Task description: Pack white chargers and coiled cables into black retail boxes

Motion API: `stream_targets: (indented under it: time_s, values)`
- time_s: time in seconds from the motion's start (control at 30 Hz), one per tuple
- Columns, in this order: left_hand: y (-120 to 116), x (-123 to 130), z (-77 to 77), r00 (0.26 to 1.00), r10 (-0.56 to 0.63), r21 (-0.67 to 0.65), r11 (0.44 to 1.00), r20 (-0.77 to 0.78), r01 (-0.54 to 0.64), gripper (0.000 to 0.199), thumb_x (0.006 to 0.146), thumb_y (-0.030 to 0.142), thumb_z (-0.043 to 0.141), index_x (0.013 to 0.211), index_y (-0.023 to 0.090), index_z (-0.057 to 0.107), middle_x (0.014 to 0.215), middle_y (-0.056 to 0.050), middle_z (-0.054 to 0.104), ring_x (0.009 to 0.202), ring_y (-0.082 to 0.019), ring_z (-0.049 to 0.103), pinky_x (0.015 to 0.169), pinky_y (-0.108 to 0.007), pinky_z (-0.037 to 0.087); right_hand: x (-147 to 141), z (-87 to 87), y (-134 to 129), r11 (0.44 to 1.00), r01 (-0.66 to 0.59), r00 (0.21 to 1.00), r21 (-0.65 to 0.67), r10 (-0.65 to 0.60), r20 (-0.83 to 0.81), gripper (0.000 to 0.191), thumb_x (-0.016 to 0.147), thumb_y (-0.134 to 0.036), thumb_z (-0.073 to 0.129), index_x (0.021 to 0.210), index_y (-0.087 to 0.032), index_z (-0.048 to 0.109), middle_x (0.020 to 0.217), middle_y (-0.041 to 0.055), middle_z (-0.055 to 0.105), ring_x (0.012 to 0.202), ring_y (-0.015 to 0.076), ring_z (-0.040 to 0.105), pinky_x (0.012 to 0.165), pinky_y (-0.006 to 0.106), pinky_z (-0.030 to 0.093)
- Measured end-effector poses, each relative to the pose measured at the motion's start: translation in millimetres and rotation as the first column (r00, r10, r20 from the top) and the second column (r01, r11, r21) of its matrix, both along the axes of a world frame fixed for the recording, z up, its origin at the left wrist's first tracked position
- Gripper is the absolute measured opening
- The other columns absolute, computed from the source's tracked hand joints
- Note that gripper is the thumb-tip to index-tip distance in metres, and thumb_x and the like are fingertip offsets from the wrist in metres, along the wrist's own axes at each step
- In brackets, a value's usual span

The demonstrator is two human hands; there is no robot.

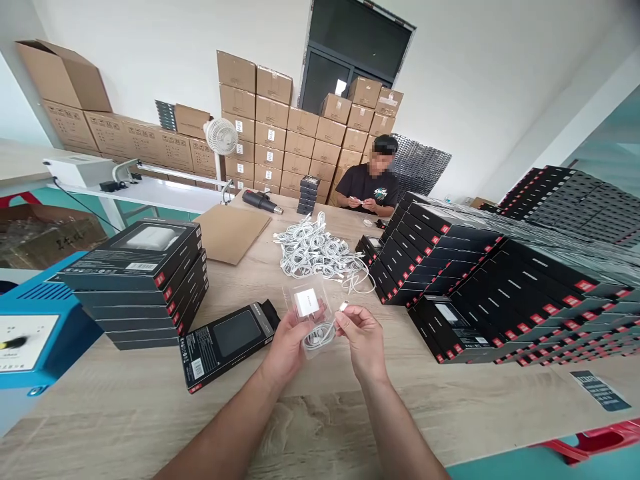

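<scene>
My left hand [287,341] is closed on a clear plastic tray [326,288] that it holds above the table. A white charger block [306,302] sits in the tray's upper part, and a coiled white cable [319,335] lies in the lower part. Between the thumb and fingers of my right hand [363,333] is the cable's end, with its plug [343,306] pointing up. Left of my hands a black box [227,343] lies on the table, its far end flap raised. Beyond the tray is a heap of bundled white cables [315,247].
Black boxes stand stacked at left [145,267] and in large piles [540,280] at right. A cardboard sheet [233,230], a heat gun [262,201] and a small box stack [308,195] lie farther back. A person [370,180] sits across the table. A blue machine [40,333] stands at far left.
</scene>
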State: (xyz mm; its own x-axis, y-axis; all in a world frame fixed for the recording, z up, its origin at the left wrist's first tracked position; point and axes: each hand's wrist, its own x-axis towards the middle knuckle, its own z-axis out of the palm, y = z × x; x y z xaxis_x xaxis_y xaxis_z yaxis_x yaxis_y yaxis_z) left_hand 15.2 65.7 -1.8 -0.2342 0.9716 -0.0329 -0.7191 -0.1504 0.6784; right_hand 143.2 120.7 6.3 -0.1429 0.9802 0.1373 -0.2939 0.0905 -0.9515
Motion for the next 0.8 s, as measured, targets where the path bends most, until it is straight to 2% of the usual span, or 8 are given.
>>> stream_targets:
  time_s: [0.13,0.23,0.37,0.5,0.67,0.8]
  values:
    - [0.6,-0.7,-3.1,1.0,-0.007,0.019,1.0,-0.031,0.007,0.053,0.059,0.021,0.082,0.111,0.017,0.07,0.119,-0.014,0.073,0.116,-0.035,0.063,0.091,-0.042,0.051,-8.4,3.5,-3.5,0.996,0.084,0.996,0.029,-0.085,0.035,0.033,0.06,-0.039,0.086,0.073,-0.019,0.064,0.062,-0.0031,0.062,0.052,0.0108,0.051,0.05,0.024,0.044]
    - [2.2,-1.8,-5.0,0.998,0.028,0.019,0.999,-0.064,-0.027,0.051,0.06,0.02,0.081,0.11,0.018,0.07,0.116,-0.013,0.074,0.114,-0.033,0.064,0.091,-0.041,0.051,-11.7,3.9,-7.1,0.994,0.11,0.992,0.01,-0.11,0.06,0.031,0.061,-0.041,0.085,0.074,-0.018,0.069,0.066,-0.001,0.065,0.054,0.0107,0.049,0.052,0.025,0.043]
    - [3.6,-3.5,-6.6,0.987,0.073,0.053,0.996,-0.146,-0.066,0.047,0.063,0.018,0.078,0.109,0.018,0.069,0.112,-0.01,0.075,0.109,-0.03,0.066,0.092,-0.039,0.05,-14.0,4.0,-9.6,0.998,0.049,0.996,-0.029,-0.047,0.078,0.031,0.068,-0.046,0.079,0.079,-0.017,0.074,0.075,0.0033,0.071,0.06,0.0128,0.054,0.055,0.025,0.044]
    - [4.5,-4.0,-9.8,0.98,0.062,0.08,0.996,-0.19,-0.047,0.048,0.065,0.017,0.075,0.112,0.018,0.068,0.112,-0.01,0.074,0.108,-0.03,0.067,0.09,-0.039,0.05,-18.0,3.3,-6.6,0.999,-0.008,0.996,-0.048,0.012,0.084,0.032,0.073,-0.048,0.074,0.081,-0.017,0.074,0.075,0.0038,0.071,0.063,0.0144,0.058,0.055,0.025,0.045]
    - [5.2,-5.2,-11.2,0.99,0.037,0.085,0.996,-0.139,-0.025,0.054,0.063,0.016,0.076,0.116,0.018,0.066,0.113,-0.01,0.074,0.11,-0.03,0.066,0.091,-0.038,0.05,-24.7,2.6,-2.9,0.998,0.054,0.994,0.038,-0.057,0.089,0.035,0.074,-0.041,0.072,0.101,-0.019,0.064,0.077,0.002,0.073,0.058,0.0135,0.059,0.054,0.025,0.046]
    - [1.7,-7.7,-3.4,0.996,-0.022,0.058,0.998,-0.083,0.027,0.056,0.06,0.014,0.076,0.115,0.017,0.067,0.109,-0.009,0.076,0.106,-0.029,0.068,0.092,-0.037,0.049,-26.4,4.7,-1.5,0.987,0.023,0.981,0.162,-0.053,0.185,0.027,0.08,-0.036,0.066,0.101,-0.021,0.057,0.081,0.0037,0.074,0.069,0.017,0.067,0.06,0.026,0.05]
